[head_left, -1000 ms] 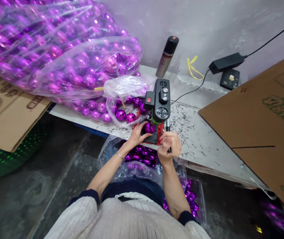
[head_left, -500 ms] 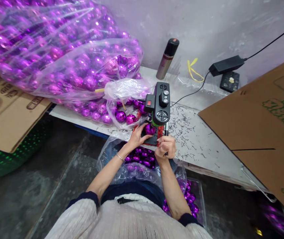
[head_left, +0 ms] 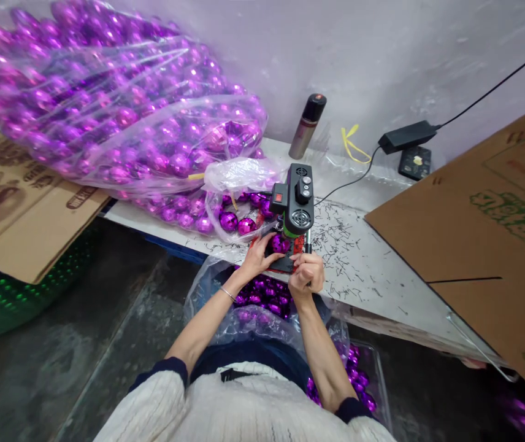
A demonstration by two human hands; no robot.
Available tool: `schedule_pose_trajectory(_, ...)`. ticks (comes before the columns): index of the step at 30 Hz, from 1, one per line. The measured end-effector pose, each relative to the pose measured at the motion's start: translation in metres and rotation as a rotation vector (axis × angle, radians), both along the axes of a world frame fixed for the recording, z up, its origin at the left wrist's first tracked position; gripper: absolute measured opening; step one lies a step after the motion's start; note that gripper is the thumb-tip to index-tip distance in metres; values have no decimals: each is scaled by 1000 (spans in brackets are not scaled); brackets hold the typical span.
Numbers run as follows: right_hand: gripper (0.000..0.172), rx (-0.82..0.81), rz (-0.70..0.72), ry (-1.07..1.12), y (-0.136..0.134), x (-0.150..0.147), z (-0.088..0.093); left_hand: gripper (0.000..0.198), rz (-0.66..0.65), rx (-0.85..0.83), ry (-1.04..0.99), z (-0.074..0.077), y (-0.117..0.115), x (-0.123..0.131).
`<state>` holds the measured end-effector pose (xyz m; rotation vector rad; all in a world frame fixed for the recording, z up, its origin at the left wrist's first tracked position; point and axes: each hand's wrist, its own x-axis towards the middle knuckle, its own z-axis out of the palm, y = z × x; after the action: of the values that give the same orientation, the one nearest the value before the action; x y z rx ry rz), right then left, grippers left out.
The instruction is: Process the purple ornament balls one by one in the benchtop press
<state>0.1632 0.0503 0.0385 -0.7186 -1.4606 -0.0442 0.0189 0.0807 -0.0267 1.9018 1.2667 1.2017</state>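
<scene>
A small black bench press machine (head_left: 301,191) with a red switch stands on the white tabletop. Under its head sits a shiny purple faceted ball (head_left: 279,244), held between the thumb and fingers of my left hand (head_left: 257,256). My right hand (head_left: 307,273) is wrapped round the black lever handle (head_left: 308,244) on the machine's right side; its lower part is hidden in my fist. Left of the machine, several loose purple balls (head_left: 246,226) spill from the mouth of a clear plastic bag (head_left: 237,175). Below the table edge, an open plastic bag holds more purple balls (head_left: 267,294).
A huge clear bag of purple balls (head_left: 152,129) fills the left back. Cardboard (head_left: 23,196) lies at left, and a cardboard box (head_left: 483,245) stands at right. A spray can (head_left: 307,126), a yellow tie (head_left: 353,145) and a power adapter (head_left: 407,136) are behind. Black scraps (head_left: 349,239) litter the tabletop.
The whole view has shifted a little, so the table and machine appear slightly lower. Both hands keep their places on the ball and the lever handle.
</scene>
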Motion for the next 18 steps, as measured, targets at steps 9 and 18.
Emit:
schedule_pose_trajectory(9, 36, -190, -106, 166, -4, -9, 50, 65, 52, 38, 38, -2, 1, 5)
schedule_pose_trajectory(18, 39, -269, -88, 64, -9, -7, 88, 95, 33, 240, 272, -2, -75, -29)
